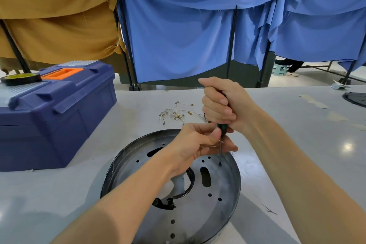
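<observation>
Screwdriver (pixel 222 128) upright, tip at pan (pixel 217 194) far side | likely stiff, light, thin shaft | my right hand (pixel 221 105) fists handle, left hand (pixel 198 142) pinches shaft.

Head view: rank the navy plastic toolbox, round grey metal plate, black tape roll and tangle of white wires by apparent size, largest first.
1. Navy plastic toolbox and round grey metal plate: about alike; plate nearer and cropped, so unranked.
2. Tangle of white wires.
3. Black tape roll, barely smaller.
</observation>
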A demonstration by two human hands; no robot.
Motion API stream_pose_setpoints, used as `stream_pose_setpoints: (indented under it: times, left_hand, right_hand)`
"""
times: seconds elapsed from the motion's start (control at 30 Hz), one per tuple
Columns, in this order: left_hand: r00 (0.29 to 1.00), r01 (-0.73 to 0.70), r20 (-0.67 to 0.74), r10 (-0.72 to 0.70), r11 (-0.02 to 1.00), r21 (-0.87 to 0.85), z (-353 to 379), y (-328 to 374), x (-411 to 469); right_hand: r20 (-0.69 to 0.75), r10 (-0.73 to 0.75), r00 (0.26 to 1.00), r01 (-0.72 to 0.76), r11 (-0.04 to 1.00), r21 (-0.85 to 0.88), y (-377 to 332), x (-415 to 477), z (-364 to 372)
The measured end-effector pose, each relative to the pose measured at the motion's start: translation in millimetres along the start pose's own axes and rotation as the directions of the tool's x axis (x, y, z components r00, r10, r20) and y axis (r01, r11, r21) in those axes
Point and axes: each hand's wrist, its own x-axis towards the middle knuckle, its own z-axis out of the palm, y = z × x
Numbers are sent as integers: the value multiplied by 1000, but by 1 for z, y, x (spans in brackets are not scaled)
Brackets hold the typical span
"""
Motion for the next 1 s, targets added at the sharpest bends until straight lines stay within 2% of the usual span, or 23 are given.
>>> stream_pose_setpoints:
  times: [0.07, 0.13, 0.2, 0.27, 0.3, 0.33, 0.37, 0.4, 0.47, 0.5, 0.53, 0.6, 0.67, 0.7, 0.73, 0.8, 0.87, 0.9, 0.93, 0.97, 1.0]
  left_hand:
    - [1000, 9, 13, -8, 999, -34, -4, 0, -1]
    - [1000, 15, 24, -13, 998, -69, -6, 1, -1]
    - [1000, 12, 24, -10, 998, -68, -3, 1, 0]
    - [1000, 6, 4, -6, 1000, -23, 1, 0, 2]
    - [1000, 3, -10, -3, 1000, 3, 1, 0, 3]
    - [1000, 0, -20, 1, 1000, 22, 1, -1, 4]
    - [1000, -4, -22, 5, 1000, 27, 0, -1, 3]
    - [1000, -7, -21, 7, 1000, 23, -2, -1, 3]
    - [1000, -7, -16, 7, 1000, 18, -5, -1, 1]
    - [1000, -2, -14, 2, 1000, 19, -5, -2, 0]
    - [1000, 4, -13, -4, 1000, 17, -4, -2, 0]
    - [1000, 15, -19, -15, 1000, 11, -4, -2, 1]
    - [999, 21, -31, -21, 1000, -5, -4, -2, 2]
    - [999, 18, -35, -19, 1000, -18, -3, -2, 2]
    - [999, 14, -40, -15, 1000, -27, -2, -1, 1]
    - [999, 4, -51, -5, 1000, -12, 3, -1, 3]
    - [998, -6, -67, 10, 998, 56, 7, -2, 5]
    - [997, -14, -68, 20, 996, 89, 8, -2, 5]
    - [998, -21, -63, 28, 994, 103, 7, -3, 4]
    - [998, -22, -54, 27, 995, 95, 6, -3, 2]
    - [999, -17, -47, 21, 997, 76, 4, -2, 0]
  right_hand:
    - [-143, -81, 986, 72, 995, -69, 7, 0, 7]
    - [-314, -202, 928, 167, 977, -134, 12, -4, 14]
    - [-471, -339, 814, 269, 940, -211, 16, -6, 19]
    - [-592, -458, 664, 308, 888, -341, 22, -7, 25]
    - [-622, -502, 601, 302, 863, -405, 25, -7, 28]
    - [-626, -525, 577, 298, 849, -437, 27, -6, 30]
    - [-607, -511, 609, 300, 856, -420, 27, -6, 30]
    - [-561, -449, 696, 287, 889, -356, 25, -6, 28]
    - [-335, -205, 920, 150, 972, -181, 10, -7, 18]
    - [-200, -84, 976, 54, 987, -152, 2, -8, 12]
    - [-104, -17, 994, 1, 988, -156, -3, -8, 6]
    - [-65, -7, 998, -2, 990, -140, -4, -4, 2]
    - [-212, -73, 975, 51, 993, -105, 3, 0, 6]
    - [-314, -136, 940, 104, 988, -116, 7, 1, 8]
    - [-415, -211, 885, 167, 976, -141, 11, 1, 11]
    - [-591, -371, 716, 277, 928, -247, 18, -1, 14]
    - [-686, -490, 538, 306, 872, -382, 24, -5, 20]
    - [-688, -528, 498, 307, 849, -429, 28, -8, 24]
    - [-668, -542, 509, 311, 840, -445, 30, -11, 25]
    - [-627, -521, 579, 315, 852, -417, 29, -13, 25]
    - [-556, -449, 699, 298, 891, -344, 24, -14, 23]
